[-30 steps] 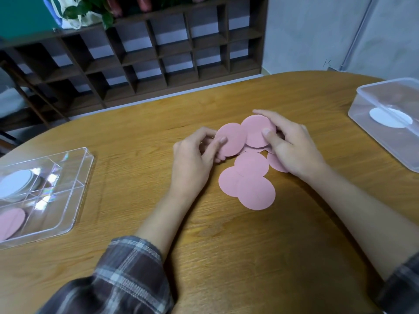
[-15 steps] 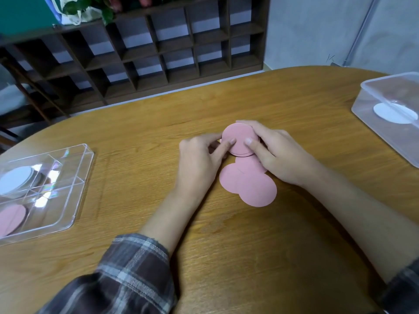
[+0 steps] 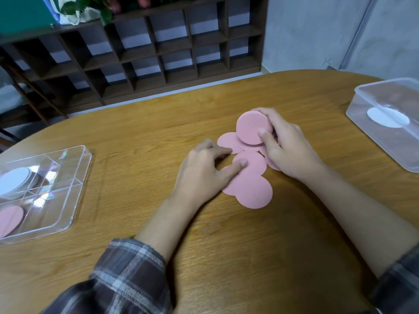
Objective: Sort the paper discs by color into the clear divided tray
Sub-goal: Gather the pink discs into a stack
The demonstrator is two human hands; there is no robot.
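Note:
Several pink paper discs [image 3: 253, 191] lie overlapping at the middle of the wooden table. My right hand [image 3: 288, 148] holds a small stack of pink discs [image 3: 252, 128] tilted up, thumb on its front face and fingers behind. My left hand [image 3: 204, 173] rests on the table with its thumb pressing a flat pink disc [image 3: 254, 164] and its fingers touching another. The clear divided tray [image 3: 74, 189] sits at the far left; it holds white discs [image 3: 14, 182] in a back compartment and pink discs [image 3: 9, 219] in a front one.
A clear plastic box [image 3: 362, 96] with a white disc [image 3: 387, 117] inside stands at the right edge of the table. A dark wooden cubby shelf [image 3: 158, 48] runs along the wall behind the table. My plaid sleeves show at the bottom.
My right hand has gathered pink discs into a stack and lifted it up and to the right. My left hand let go of that stack and dropped back onto the discs lying flat.

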